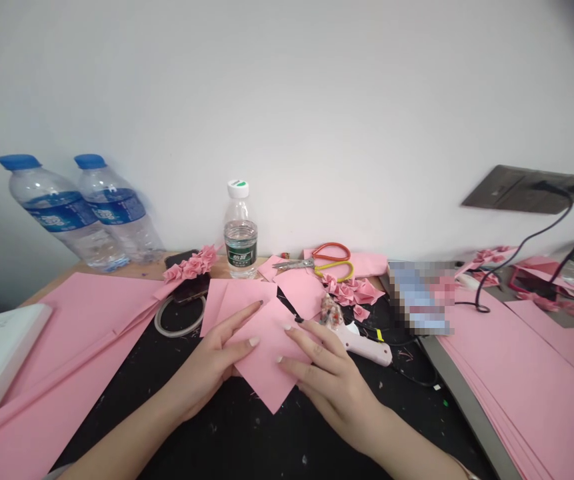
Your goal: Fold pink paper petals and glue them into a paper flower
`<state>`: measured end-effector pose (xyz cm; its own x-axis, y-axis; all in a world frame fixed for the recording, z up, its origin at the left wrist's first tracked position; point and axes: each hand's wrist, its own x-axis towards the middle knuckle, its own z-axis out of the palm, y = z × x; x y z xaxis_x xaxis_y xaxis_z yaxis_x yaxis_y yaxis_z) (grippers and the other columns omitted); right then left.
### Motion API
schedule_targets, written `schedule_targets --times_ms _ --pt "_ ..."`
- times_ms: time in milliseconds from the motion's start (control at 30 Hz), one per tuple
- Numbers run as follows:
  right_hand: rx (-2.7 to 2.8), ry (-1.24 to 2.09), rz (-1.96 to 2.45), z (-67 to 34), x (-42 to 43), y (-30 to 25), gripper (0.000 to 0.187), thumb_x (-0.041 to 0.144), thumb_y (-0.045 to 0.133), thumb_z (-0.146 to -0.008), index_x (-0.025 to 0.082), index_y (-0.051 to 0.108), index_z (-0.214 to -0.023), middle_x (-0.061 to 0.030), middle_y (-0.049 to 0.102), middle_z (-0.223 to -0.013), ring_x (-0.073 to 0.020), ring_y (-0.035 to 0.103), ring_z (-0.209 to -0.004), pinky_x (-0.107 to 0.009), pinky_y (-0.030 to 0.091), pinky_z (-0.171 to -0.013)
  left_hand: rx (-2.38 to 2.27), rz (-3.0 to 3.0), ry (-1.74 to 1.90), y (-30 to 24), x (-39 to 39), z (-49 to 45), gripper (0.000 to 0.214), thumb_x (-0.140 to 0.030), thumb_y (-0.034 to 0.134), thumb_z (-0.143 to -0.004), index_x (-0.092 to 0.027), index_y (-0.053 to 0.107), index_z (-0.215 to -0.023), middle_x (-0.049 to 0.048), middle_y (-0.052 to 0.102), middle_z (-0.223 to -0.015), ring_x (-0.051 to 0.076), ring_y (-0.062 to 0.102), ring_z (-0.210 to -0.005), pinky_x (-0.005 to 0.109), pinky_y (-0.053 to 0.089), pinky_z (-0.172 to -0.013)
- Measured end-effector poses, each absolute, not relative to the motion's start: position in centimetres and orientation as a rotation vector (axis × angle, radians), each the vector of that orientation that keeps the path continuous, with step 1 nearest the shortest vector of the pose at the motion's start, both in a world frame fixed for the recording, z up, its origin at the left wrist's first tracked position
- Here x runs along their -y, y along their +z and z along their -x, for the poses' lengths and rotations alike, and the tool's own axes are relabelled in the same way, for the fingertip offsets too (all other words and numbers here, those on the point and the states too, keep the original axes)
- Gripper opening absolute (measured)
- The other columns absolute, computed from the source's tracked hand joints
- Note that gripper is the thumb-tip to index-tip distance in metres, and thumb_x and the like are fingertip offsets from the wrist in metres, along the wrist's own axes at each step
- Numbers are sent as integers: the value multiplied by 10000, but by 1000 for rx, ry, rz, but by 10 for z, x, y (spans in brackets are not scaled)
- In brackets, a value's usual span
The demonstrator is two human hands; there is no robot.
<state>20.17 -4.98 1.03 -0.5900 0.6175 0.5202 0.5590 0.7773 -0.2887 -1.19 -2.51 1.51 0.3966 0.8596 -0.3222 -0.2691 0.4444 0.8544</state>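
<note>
A square sheet of pink paper (271, 340) is held tilted between my two hands, one corner pointing toward me. My left hand (207, 367) grips its left edge, thumb on top and the other fingers partly hidden beneath. On the right edge, the fingertips of my right hand (334, 377) rest on the upper face; its thumb is hidden under the sheet. More pink squares (221, 300) lie just behind. Close to my right hand is a pale glue gun (367, 348) with a messy, glue-crusted front. Scissors (311, 265) with red and yellow handles lie further back.
Folded pink paper flowers (351, 291) and a flower stem (191, 265) lie at the back. A small water bottle (241, 250) stands by the wall; two large bottles (61, 210) lean left. A ring (157, 323), a blurred screen (419, 300), paper stacks (527, 373) and cables surround the black mat.
</note>
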Motion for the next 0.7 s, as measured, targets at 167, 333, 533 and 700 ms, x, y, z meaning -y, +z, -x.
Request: schedule_targets --times_ms 167,333,533,700 --pt "2142 215 983 -205 46 3 230 194 585 -825 162 631 -1048 -141 545 -1265 -277 430 -1208 -442 400 -977 -812 -879 800 9 23 14 421 -267 604 -807 -194 543 -1218 99 655 -1089 245 615 -925 335 485 -772" --pt "1913 503 1080 -206 43 0 198 173 664 -747 178 649 -944 -153 565 -1238 -281 505 -1161 -414 431 -942 -758 -901 713 7 25 14 290 -257 599 -815 -151 641 -1082 84 694 -941 196 627 -832 311 473 -781" --pt "1654 837 1110 -203 43 0 186 70 688 -665 202 653 -791 -71 673 -1011 -245 576 -1051 -336 450 -874 -744 -1005 596 4 26 14 269 -287 602 -810 -140 670 -1024 81 707 -875 182 639 -781 300 491 -743" --pt "1468 1039 1148 -200 42 2 167 74 671 -650 194 624 -757 -8 624 -763 -163 596 -675 -255 477 -593 -788 -1068 531 6 26 15 296 -335 597 -805 -157 662 -1032 81 721 -839 212 665 -822 306 505 -735"
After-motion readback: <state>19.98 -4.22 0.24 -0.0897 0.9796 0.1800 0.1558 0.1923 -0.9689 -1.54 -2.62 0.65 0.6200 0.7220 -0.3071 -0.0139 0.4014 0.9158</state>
